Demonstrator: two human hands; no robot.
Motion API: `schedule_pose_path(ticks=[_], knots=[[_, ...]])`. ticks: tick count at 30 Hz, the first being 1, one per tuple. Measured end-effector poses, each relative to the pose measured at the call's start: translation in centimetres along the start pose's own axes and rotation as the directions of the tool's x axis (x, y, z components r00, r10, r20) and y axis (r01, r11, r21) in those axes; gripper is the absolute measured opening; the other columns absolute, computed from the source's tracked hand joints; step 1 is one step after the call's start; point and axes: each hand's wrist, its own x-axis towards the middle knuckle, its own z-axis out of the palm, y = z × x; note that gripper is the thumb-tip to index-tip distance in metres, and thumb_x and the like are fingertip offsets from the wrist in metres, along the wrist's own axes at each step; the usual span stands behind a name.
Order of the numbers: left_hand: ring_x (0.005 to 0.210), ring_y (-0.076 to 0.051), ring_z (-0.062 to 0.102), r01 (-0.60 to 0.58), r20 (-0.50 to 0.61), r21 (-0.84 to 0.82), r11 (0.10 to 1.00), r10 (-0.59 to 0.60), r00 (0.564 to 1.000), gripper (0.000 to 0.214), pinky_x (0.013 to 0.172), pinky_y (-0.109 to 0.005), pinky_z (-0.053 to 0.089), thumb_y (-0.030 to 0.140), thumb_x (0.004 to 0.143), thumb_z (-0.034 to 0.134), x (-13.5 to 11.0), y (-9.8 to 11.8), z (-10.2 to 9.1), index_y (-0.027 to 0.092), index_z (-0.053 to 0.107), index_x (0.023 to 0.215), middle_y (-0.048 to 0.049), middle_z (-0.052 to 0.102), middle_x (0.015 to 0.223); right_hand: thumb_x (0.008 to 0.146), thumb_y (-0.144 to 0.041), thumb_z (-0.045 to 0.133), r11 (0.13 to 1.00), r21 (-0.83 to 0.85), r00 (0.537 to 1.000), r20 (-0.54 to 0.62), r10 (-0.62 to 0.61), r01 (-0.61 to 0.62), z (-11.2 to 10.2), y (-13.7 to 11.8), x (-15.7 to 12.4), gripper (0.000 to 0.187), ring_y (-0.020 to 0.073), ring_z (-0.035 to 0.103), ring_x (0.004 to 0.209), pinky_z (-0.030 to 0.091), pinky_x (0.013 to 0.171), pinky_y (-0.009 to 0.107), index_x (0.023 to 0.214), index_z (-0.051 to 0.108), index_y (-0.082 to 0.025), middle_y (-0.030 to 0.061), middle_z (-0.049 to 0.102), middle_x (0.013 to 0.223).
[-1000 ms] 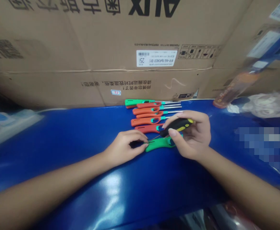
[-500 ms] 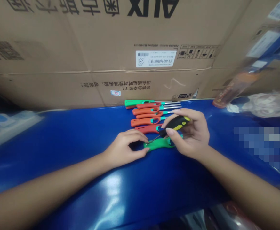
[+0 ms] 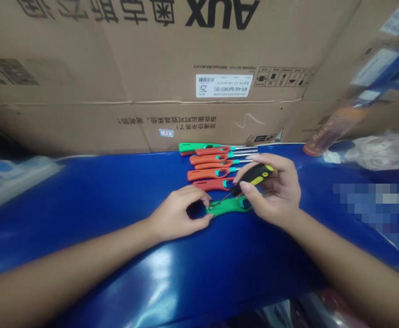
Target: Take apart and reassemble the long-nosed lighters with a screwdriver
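Observation:
My right hand grips a black-and-yellow screwdriver, its thin shaft slanting down-left onto the left end of a green lighter-shaped tool lying on the blue table. My left hand pinches that left end between thumb and fingers, steadying it. Just behind lies a row of several orange tools with teal parts and metal tips, and one green tool at the back.
A large cardboard box with a white label stands along the table's far edge. An orange-capped clear bottle leans at the right, beside crumpled clear plastic. A pale flat object lies at the far left.
Both hands stay on the green tool. The screwdriver's tip has shifted slightly and my left fingers have curled a little more around the tool's end.

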Motion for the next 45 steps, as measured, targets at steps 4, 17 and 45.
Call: schedule_pose_path(ticks=[4, 17, 45], knots=[[0.098, -0.019, 0.068, -0.049, 0.006, -0.013, 0.999, 0.049, 0.999, 0.008, 0.09, -0.033, 0.054, 0.02, 0.084, 0.069, -0.1, -0.1, 0.0, 0.019, 0.065, 0.091, -0.0051, 0.073, 0.097, 0.09, -0.019, 0.066, 1.0, -0.003, 0.999, -0.041, 0.012, -0.013, 0.1, -0.1, 0.0, 0.044, 0.018, 0.07, 0.076, 0.062, 0.059, 0.032, 0.13, 0.052, -0.032, 0.0076, 0.066, 0.111], [0.091, -0.02, 0.067, -0.029, 0.049, -0.004, 1.0, 0.029, 0.998, 0.012, 0.088, -0.037, 0.053, 0.023, 0.083, 0.069, 0.1, 0.2, -0.2, 0.02, 0.061, 0.092, -0.005, 0.073, 0.097, 0.089, -0.013, 0.066, 0.998, 0.068, 1.0, -0.008, 0.012, -0.011, 0.2, -0.2, 0.1, 0.046, 0.0167, 0.069, 0.072, 0.061, 0.053, 0.028, 0.13, 0.053, -0.03, 0.0038, 0.065, 0.096], [0.096, -0.021, 0.071, 0.044, 0.077, 0.027, 0.999, -0.046, 0.996, 0.028, 0.089, -0.035, 0.057, 0.029, 0.083, 0.072, -0.2, -0.3, 0.2, 0.02, 0.061, 0.107, -0.0047, 0.073, 0.105, 0.096, -0.029, 0.058, 0.931, -0.361, 0.857, 0.496, 0.139, 0.059, 0.1, -2.8, 5.7, 0.049, 0.0235, 0.071, 0.107, 0.06, 0.086, 0.035, 0.144, 0.047, -0.026, 0.0069, 0.068, 0.13]])
